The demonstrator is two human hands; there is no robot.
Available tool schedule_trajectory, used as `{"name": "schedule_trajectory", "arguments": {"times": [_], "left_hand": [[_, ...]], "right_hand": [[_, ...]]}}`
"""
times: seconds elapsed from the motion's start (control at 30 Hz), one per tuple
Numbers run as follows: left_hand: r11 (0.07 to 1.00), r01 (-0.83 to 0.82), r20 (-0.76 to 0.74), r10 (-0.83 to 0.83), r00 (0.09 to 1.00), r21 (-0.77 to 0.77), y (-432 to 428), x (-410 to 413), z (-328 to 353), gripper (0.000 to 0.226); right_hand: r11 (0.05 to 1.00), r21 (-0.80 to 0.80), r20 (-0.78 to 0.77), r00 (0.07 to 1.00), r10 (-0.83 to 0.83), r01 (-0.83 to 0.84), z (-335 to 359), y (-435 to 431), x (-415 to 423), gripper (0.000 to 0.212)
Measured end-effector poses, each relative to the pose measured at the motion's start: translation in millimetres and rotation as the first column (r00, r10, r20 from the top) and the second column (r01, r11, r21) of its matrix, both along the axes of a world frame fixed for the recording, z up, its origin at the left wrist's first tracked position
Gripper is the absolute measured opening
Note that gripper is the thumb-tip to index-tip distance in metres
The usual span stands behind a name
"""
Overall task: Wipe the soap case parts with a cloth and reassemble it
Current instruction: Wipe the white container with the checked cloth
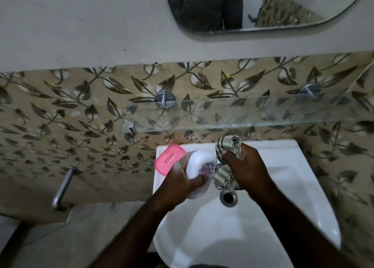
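Hidden and cut-off parts at the sink

The tap (234, 140) was mostly wrapped by the cloth (223, 173); the right hand (245, 167) covered the cloth's middle. The mirror (263, 6) ran off the top edge.

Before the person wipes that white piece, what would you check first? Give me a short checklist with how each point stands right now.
1. White part firmly held: ok, the left hand grips it, thumb across the lower end.
2. Cloth in hand: ok, the right hand has it bunched.
3. Cloth meets the white part: cannot tell; they sit side by side, contact unclear.
4. Pink part safely parked: ok, it rests on the sink's back left corner, though near the edge.
5. Drain clear: ok, nothing lies in it, but the cloth's tail hangs just above it.
6. White part already dry: cannot tell, the picture is too dim.
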State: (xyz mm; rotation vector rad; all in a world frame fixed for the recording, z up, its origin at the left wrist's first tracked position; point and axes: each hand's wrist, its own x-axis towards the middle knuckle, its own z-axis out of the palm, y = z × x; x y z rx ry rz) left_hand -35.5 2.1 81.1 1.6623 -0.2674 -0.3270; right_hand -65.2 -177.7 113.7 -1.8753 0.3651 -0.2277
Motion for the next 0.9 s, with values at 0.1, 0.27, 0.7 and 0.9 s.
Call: {"name": "schedule_trajectory", "arguments": {"times": [0.1,0.27,0.7,0.9], "left_hand": [[0.991,0.056,0.172,-0.077,0.982,0.124,-6,0,4,0.05],[0.997,0.049,0.187,-0.059,0.981,0.059,-6,-7,12,0.025],[0.996,-0.081,0.287,0.072,0.955,0.021,-12,-19,24,0.031],[0.994,-0.091,0.371,0.061,0.927,0.064,-7,-20,23,0.034]], "right_hand": [[0.923,-0.359,0.109,0.976,0.188,-0.138,9,28,-8,0.044],[0.735,-0.643,0.176,0.892,0.417,-0.216,-1,50,-15,0.054],[0.831,-0.509,0.213,0.903,0.373,-0.223,-8,47,-9,0.053],[0.755,-0.637,0.279,0.866,0.416,-0.157,0,61,-19,0.061]]}}
